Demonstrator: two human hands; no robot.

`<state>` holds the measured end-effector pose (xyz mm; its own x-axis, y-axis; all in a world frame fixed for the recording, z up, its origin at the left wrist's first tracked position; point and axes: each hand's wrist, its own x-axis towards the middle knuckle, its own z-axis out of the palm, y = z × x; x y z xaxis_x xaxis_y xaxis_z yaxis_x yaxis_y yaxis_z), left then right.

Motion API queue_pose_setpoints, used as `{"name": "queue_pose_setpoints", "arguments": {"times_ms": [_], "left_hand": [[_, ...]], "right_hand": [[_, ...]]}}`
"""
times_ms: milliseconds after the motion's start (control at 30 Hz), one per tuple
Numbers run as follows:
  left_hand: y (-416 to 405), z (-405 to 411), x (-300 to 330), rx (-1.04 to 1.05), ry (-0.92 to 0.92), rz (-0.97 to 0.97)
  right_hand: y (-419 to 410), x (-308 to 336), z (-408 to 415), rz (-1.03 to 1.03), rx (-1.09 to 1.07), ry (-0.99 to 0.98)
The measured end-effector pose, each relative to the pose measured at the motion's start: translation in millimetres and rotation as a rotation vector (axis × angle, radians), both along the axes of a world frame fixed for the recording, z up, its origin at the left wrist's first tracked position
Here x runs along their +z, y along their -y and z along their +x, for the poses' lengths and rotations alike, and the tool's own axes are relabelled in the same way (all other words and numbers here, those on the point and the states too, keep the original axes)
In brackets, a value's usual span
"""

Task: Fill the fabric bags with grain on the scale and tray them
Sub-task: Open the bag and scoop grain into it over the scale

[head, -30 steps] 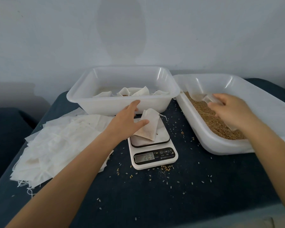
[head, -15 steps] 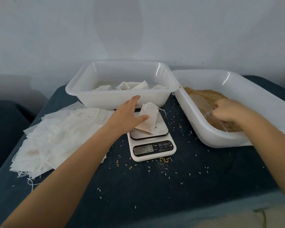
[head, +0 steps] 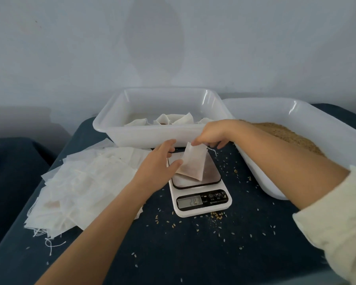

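1. Your left hand [head: 156, 163] steadies the fabric bag [head: 193, 163], which stands on the platform of the scale [head: 199, 188]. The thumb lies against the bag's near left side and the fingers reach toward its far side, a loose curled grip around its left edge.
2. Your right hand [head: 212, 133] is at the bag's top, fingertips pinching the upper edge. Whether that hand also holds grain cannot be told from this view.
3. The bag is partly filled: its lower part looks darker and fuller. The scale's display shows a reading, but the digits are too blurred to trust.
4. The step in hand appears to be topping up or checking the weight of this one bag while it sits on the scale.
5. The grain tray [head: 325, 128] is to the right, with the brown grain [head: 286, 134] heaped on its near side. The white tray [head: 152, 134] at the far centre already holds several bags.
6. The stack of empty bags [head: 84, 182] lies on the table [head: 193, 254] to the left, and loose grains are scattered around the scale.
7. Next, you probably need to keep the mouth open and upright, add grain in small amounts, and ease your left-hand pressure so the reading is true.
8. A tipped bag would likely spill more grain onto the table.
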<state>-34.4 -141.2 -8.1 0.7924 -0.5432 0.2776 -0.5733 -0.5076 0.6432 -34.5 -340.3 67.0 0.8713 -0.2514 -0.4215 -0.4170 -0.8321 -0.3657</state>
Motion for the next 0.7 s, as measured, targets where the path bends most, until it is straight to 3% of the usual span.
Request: {"name": "queue_pose_setpoints", "arguments": {"times_ms": [200,433,600,700], "left_hand": [[-21.6,2.3,-3.2,0.009,0.035,-0.023],[-34.3,11.1,-0.3,0.014,0.048,-0.036],[-36.0,12.4,-0.6,-0.010,0.066,-0.036],[-39.1,13.4,-1.4,-0.017,0.063,-0.034]], "right_hand": [[-4.9,-7.2,11.7,0.135,0.130,0.027],[-16.0,11.5,5.0,-0.061,0.278,0.074],[-23.5,29.8,3.2,0.131,0.306,0.127],[-30.9,41.3,4.5,0.034,0.390,0.193]]}}
